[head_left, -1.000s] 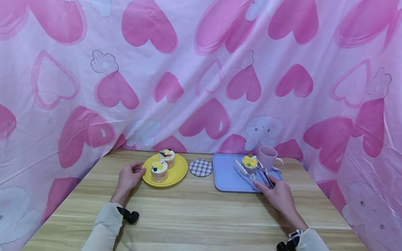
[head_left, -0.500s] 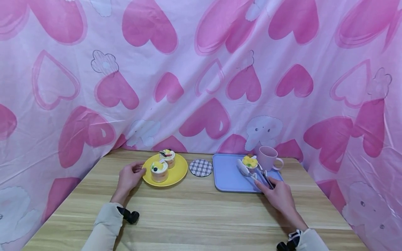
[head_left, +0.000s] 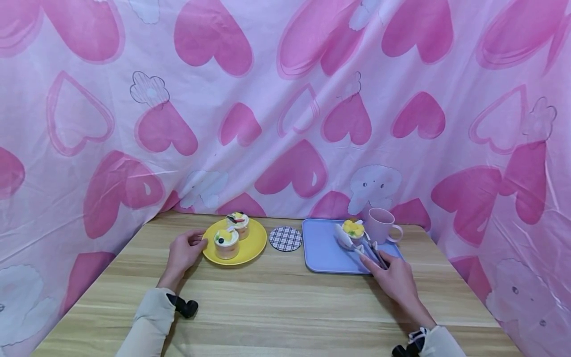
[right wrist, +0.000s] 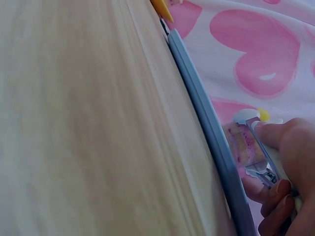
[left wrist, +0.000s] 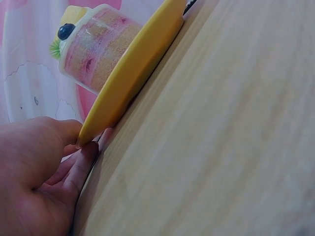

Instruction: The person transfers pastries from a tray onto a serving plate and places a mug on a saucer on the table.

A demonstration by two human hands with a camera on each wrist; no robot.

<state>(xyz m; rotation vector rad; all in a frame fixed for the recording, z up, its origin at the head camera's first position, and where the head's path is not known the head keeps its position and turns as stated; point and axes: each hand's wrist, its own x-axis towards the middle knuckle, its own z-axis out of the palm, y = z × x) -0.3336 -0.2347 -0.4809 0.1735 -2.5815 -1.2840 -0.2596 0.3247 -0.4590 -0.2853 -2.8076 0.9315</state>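
Observation:
At the left, my left hand [head_left: 185,253] pinches the rim of a yellow plate [head_left: 252,250], thumb above and fingers below in the left wrist view. Two dessert cups stand on it: a front cake cup [head_left: 226,246] with a blueberry and a rear cake cup [head_left: 240,228]. My right hand [head_left: 394,280] grips a pair of tongs [head_left: 344,238] over a blue tray [head_left: 321,258]. The tongs' ends lie on either side of a cake cup [head_left: 354,229] topped with yellow fruit. In the right wrist view, the cake cup [right wrist: 243,142] is partly hidden by the tongs and hand.
A pink mug [head_left: 379,225] stands at the tray's back right corner. Between plate and tray lies a round checked coaster [head_left: 285,239]. A pink heart-print curtain [head_left: 290,124] hangs along the back edge of the wooden table [head_left: 285,307].
The tongs' left arm has swung in towards the fruit-topped cup, narrowing their spread. That cup has shifted very slightly left. My left hand and the plate have stayed put.

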